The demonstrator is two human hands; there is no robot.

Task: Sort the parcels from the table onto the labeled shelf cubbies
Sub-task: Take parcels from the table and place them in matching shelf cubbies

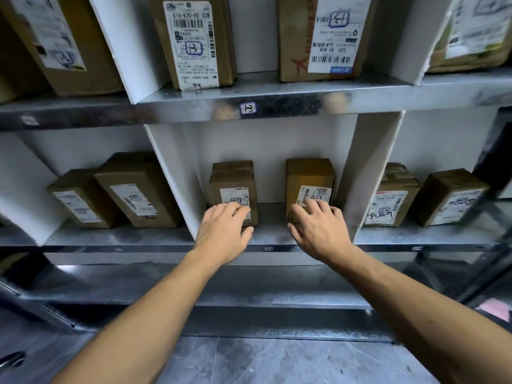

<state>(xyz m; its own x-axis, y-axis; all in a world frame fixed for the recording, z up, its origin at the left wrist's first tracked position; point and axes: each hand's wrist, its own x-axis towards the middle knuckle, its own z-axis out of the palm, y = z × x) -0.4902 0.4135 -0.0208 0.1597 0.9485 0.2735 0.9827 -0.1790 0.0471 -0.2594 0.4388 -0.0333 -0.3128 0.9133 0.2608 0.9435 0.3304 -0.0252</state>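
Neither grip is closed round anything. The left hand [224, 231] lies with fingers spread against the front of the left parcel [232, 184]. The right hand [318, 228] does the same on the right parcel [309, 178], thumb low by its bottom corner. Blur over the left fingers makes it unclear whether they press the cardboard or hover just off it.

Both parcels stand upright and apart from each other in the middle cubby [271, 145] of the lower shelf, labels facing out. They seem to be placed already and only being nudged square.

The cubby to the left holds two parcels [138, 195], the one to the right two more [393, 200], and the upper row carries larger boxes [194, 42], so the sort looks well along. The counter is out of view, so what remains cannot be judged.

The shelf board [271, 214] is dull grey metal with white dividers [177, 173] and a small handwritten tag [248, 108] on the edge above. Below is a grey, marbled floor [277, 361].
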